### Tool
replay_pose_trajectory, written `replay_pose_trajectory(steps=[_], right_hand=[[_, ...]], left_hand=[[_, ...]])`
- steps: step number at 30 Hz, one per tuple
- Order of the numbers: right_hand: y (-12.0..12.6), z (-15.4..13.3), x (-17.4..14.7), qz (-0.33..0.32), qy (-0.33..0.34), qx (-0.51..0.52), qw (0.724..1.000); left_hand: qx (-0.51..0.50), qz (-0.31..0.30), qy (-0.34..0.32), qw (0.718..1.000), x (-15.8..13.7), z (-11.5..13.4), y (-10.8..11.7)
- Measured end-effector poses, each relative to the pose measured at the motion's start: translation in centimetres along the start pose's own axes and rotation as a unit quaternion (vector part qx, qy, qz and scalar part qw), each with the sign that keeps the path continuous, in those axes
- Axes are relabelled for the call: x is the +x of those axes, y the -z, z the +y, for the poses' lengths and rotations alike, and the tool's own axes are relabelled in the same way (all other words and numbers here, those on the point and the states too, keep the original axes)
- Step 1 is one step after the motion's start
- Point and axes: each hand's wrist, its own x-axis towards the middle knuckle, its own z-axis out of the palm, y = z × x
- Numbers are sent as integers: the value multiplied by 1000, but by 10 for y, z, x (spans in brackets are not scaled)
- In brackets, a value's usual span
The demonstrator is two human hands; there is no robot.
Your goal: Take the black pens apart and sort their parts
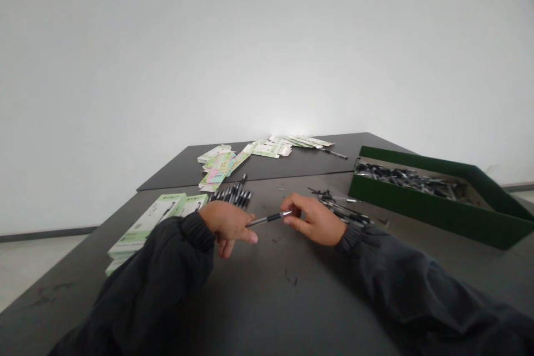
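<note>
My left hand [229,223] is closed around the rear of a clear-barrelled gel pen [267,219] with a black grip. The pen points right, its bare metal tip reaching the fingers of my right hand [315,219]. Those fingers are curled into a pinch at the tip; whatever they hold is hidden. Beyond my left hand lies a row of black-capped pens [233,196]. A loose bunch of pens [344,212] lies beside my right wrist, partly covered by it.
Green-and-white pen boxes [150,222] are stacked left of my left forearm. Flattened cartons [219,169] and more cartons [271,148] spread along the back. One pen [334,153] lies there too. At right stands a green bin [421,212] holding many pen parts.
</note>
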Motion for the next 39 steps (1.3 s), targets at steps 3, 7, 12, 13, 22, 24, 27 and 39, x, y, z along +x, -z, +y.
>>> replay_pose_trajectory(steps=[3,7,12,13,22,24,27,39], right_hand=[[0,-1,0,3,-1,-1,1000],[1,-2,1,0,6,-8,1000],[2,-4,2,-4,26,-11,1000],[2,-4,2,-5,28,-9,1000],[1,-1,1,-1,15,3,1000],[1,-2,1,0,20,1,1000],[2,-4,2,0,27,3,1000],[1,-5,2,-10,34,-13,999]], left_hand=[[1,10,1,1000,0,0,0],[-2,10,-1,1000,0,0,-1],[6,15,-7,1000,-2,0,0],[7,13,-5,1000,-2,1,0],[23,2,9,1000,-3,4,0],[21,-1,12,1000,-4,4,0],[23,3,10,1000,-4,4,1],[25,17,-8,999,-5,1,0]])
